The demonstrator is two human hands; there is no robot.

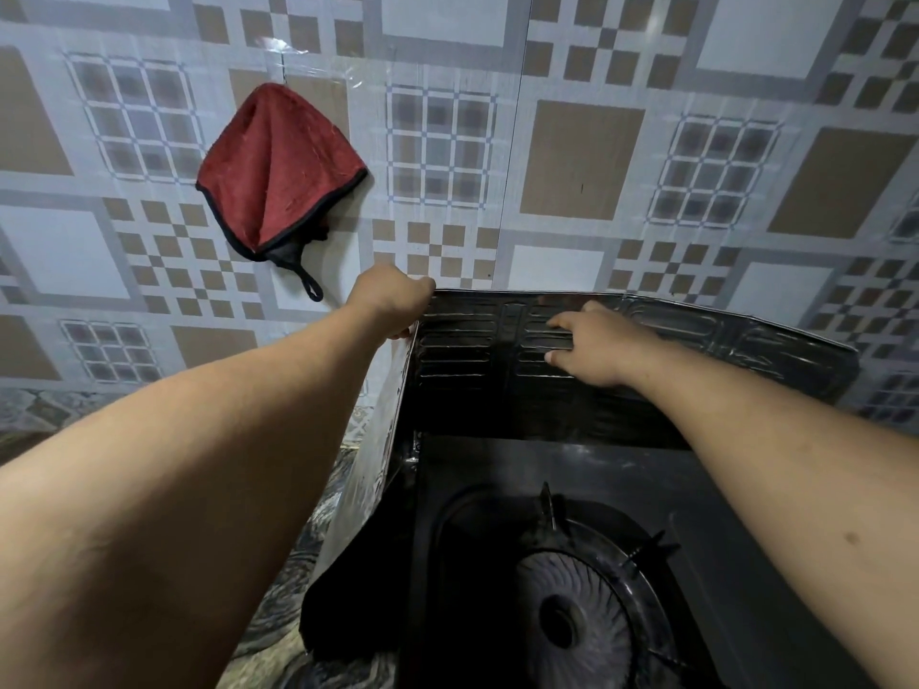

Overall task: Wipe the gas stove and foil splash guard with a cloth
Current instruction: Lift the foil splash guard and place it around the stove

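My left hand grips the foil splash guard at its top corner, probably steadying it, while my right hand lies flat against its back panel above the stove; the red cloth hangs on the wall, unused.

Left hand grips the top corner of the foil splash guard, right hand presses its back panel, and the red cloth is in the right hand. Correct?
Not quite. In the head view the red cloth with black trim hangs on the tiled wall, in neither hand. The rest holds: left hand grips the embossed foil splash guard, right hand presses its back panel.
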